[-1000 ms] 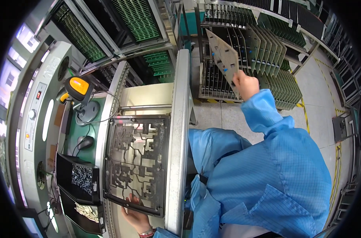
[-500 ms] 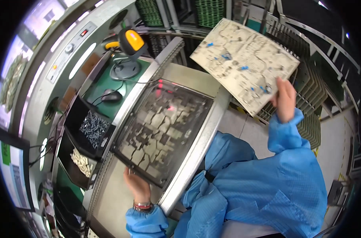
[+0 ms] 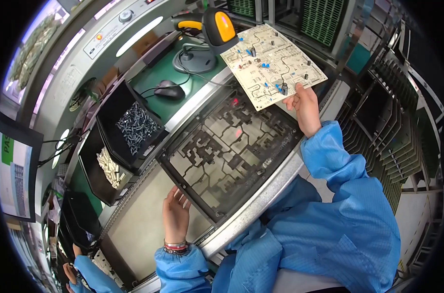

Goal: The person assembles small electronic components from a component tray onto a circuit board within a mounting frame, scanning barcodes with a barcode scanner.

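My right hand point(image 3: 306, 110) pinches the near corner of a cream circuit board point(image 3: 275, 71) dotted with blue and black components. The board is tilted and raised above the far end of a black tray-like fixture point(image 3: 217, 215). Cut-out openings and dark ribs cover the fixture, which rests on the metal-railed conveyor, and red light spots fall on its far part. My left hand point(image 3: 176, 215) is at the fixture's near left edge, fingers stretched out and slightly bent against it. Whether its fingertips reach under the edge is hard to tell.
Beyond the rail are a yellow-black barcode scanner point(image 3: 218, 28) on its stand, a mouse point(image 3: 169, 90), a black bin of screws point(image 3: 136, 128) and a bin of pale pegs point(image 3: 109, 168). Racked boards point(image 3: 392, 141) stand at right. Another person's blue sleeve point(image 3: 92, 274) shows lower left.
My right hand has brought the circuit board leftward from beside the rack to over the fixture's far end. My left hand stays by the fixture's edge. The view has turned, and another person's arm appears.
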Available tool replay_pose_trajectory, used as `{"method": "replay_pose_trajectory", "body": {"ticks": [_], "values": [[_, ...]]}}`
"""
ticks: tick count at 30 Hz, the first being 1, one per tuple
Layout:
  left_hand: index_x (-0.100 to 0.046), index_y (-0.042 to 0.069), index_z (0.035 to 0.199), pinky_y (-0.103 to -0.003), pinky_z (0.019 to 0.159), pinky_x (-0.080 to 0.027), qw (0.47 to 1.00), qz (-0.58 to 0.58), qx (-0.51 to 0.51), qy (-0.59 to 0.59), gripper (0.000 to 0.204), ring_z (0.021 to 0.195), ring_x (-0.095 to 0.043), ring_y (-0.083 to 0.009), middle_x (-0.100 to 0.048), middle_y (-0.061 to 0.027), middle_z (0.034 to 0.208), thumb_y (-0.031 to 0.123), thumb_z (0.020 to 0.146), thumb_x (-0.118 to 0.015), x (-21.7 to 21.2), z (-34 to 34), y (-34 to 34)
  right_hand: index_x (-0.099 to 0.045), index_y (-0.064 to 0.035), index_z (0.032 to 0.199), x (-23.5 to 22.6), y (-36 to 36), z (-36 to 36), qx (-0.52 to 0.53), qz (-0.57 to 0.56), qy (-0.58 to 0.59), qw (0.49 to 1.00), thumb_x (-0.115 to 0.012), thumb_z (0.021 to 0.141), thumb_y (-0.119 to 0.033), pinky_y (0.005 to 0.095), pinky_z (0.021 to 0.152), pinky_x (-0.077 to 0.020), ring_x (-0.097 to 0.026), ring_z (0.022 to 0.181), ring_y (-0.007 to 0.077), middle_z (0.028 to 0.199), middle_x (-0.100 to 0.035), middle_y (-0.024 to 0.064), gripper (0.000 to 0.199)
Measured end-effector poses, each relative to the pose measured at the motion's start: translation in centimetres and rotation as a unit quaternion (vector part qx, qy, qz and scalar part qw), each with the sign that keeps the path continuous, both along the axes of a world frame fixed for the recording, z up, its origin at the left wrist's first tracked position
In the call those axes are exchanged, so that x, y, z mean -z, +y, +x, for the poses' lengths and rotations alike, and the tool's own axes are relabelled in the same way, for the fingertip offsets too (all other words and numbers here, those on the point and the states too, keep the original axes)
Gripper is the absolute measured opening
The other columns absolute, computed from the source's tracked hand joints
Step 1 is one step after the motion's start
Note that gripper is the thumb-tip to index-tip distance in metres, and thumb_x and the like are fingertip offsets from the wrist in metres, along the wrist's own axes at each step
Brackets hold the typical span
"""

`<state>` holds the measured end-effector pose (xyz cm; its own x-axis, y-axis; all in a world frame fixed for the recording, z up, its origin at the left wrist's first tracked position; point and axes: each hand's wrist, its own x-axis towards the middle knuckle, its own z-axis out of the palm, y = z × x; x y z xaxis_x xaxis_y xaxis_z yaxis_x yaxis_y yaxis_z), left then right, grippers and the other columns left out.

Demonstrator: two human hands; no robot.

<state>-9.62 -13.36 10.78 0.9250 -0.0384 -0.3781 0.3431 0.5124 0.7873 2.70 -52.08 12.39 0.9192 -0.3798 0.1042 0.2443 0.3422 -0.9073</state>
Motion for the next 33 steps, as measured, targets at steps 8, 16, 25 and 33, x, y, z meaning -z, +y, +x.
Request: {"method": "replay_pose_trajectory", "body": {"ticks": [8,16,25,33], "values": [[-0.045,0.008,0.113,-0.03,0.082,-0.039,0.999,0.034,0.002,0.014,0.03,0.095,-0.051,-0.0169,-0.056,-0.0069,0.105,0.024,0.087,-0.044,-0.6,0.1,-0.2,-0.049,0.0043,0.102,0.4,1.2,1.1,0.008,-0.028,-0.024,0.999,-0.04,0.096,-0.025,0.022,0.051,-0.0407,-0.048,0.051,0.0104,0.073,-0.059,0.0116,0.032],[-0.048,-0.001,0.113,-0.033,0.091,-0.038,0.984,0.173,-0.034,-0.032,0.031,0.106,-0.051,-0.0195,-0.055,-0.0105,0.113,0.013,0.086,-0.042,-0.7,-0.1,0.0,-0.055,-0.0036,0.093,0.6,-1.4,-3.9,0.087,0.004,0.072,0.994,-0.052,0.089,-0.027,0.022,0.043,-0.0369,-0.051,0.048,0.0114,0.071,-0.061,0.0058,0.024],[-0.04,-0.001,0.131,-0.033,0.098,-0.034,0.984,0.164,0.062,-0.028,0.048,0.12,-0.041,-0.0204,-0.043,-0.0102,0.132,0.016,0.086,-0.041,-0.2,0.5,1.2,-0.045,0.0026,0.125,-3.4,-8.9,-14.2,0.018,0.135,0.046,0.99,-0.047,0.087,-0.035,0.0381,0.092,-0.0434,-0.053,0.108,0.0268,0.122,-0.052,0.0155,0.053],[-0.037,0.004,0.132,-0.035,0.1,-0.031,0.937,0.33,0.041,-0.11,0.047,0.123,-0.036,-0.023,-0.037,-0.0101,0.135,0.021,0.088,-0.042,-0.7,0.0,0.0,-0.053,0.0061,0.111,-4.2,-1.6,-2.6,-0.224,-0.039,0.148,0.963,-0.048,0.089,-0.027,0.0283,0.078,-0.0486,-0.062,0.086,0.0193,0.102,-0.062,0.0151,0.04]]}}
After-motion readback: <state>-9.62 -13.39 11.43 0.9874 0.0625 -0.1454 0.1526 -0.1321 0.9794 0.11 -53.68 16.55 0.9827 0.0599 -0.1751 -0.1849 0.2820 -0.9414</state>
